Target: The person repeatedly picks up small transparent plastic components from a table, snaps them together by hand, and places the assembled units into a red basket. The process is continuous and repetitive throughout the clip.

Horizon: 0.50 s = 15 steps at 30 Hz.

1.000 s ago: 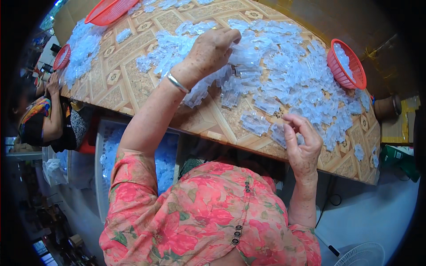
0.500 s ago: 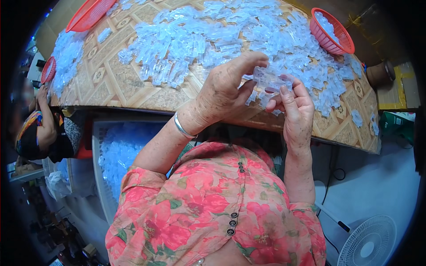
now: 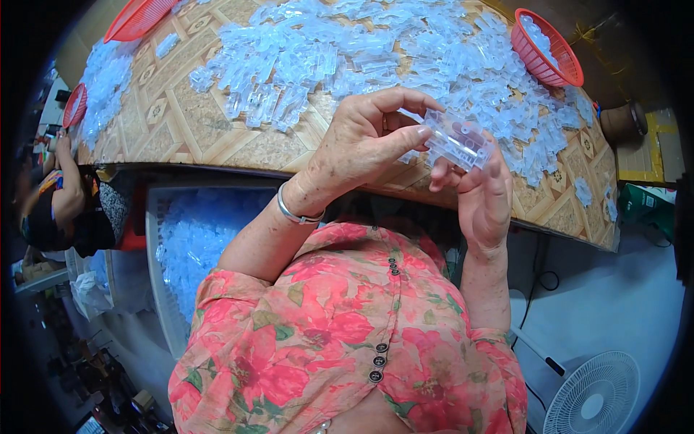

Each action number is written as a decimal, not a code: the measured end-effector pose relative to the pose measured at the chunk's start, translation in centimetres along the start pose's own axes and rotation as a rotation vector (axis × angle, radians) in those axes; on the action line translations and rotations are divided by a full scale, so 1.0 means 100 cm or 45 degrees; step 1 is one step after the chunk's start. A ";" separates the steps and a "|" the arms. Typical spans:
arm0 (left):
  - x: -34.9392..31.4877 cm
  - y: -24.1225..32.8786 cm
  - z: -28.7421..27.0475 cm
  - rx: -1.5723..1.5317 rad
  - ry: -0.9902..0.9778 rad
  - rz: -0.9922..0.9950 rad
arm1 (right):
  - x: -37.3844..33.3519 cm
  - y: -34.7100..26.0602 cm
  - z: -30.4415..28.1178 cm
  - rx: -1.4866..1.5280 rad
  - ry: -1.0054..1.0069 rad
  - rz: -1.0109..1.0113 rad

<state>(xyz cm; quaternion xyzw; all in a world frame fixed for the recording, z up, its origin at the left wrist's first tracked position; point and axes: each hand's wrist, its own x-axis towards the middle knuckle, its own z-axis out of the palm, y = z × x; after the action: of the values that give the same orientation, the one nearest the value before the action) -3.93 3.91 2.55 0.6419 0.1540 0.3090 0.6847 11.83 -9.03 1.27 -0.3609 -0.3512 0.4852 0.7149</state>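
Observation:
A clear plastic piece [image 3: 458, 139], roughly rectangular with moulded round details, is held up between my two hands above the table's near edge. My left hand [image 3: 376, 134] pinches its left end between thumb and fingers. My right hand [image 3: 486, 189] grips the other end from the right, its fingers partly behind the piece. Just beyond my hands, many similar clear plastic pieces [image 3: 289, 65] lie in a loose heap over the patterned table [image 3: 195, 137].
Red plastic baskets stand on the table: one at right [image 3: 547, 65] with clear pieces, others at far left [image 3: 134, 22] and left [image 3: 74, 106]. A white crate [image 3: 153, 246] of bagged pieces sits below the edge. Another person's arm [image 3: 66, 177] shows at left; a fan [image 3: 596, 401] stands lower right.
The clear piece has been turned so its broad face tilts toward me. My left thumb has come over onto its near side, and my right fingers have shifted along its right end.

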 end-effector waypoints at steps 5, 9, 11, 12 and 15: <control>0.002 -0.005 0.001 0.080 0.052 0.125 | 0.004 0.003 0.007 0.086 -0.036 0.099; 0.010 0.000 0.000 0.272 0.029 0.152 | 0.008 -0.001 0.007 0.061 -0.144 0.082; 0.010 0.002 -0.002 0.413 0.066 0.199 | 0.009 -0.002 -0.001 0.027 -0.169 0.032; 0.011 0.000 -0.007 0.529 0.097 0.242 | 0.009 -0.003 -0.002 0.027 -0.158 0.006; 0.005 0.002 -0.023 1.033 0.094 0.337 | 0.011 -0.007 -0.003 0.066 -0.068 -0.079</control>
<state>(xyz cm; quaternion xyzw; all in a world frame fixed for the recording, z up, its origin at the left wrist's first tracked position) -5.00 6.00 2.58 0.8620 0.2036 0.3313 0.3252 12.66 -8.23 1.92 -0.3182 -0.3685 0.4812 0.7290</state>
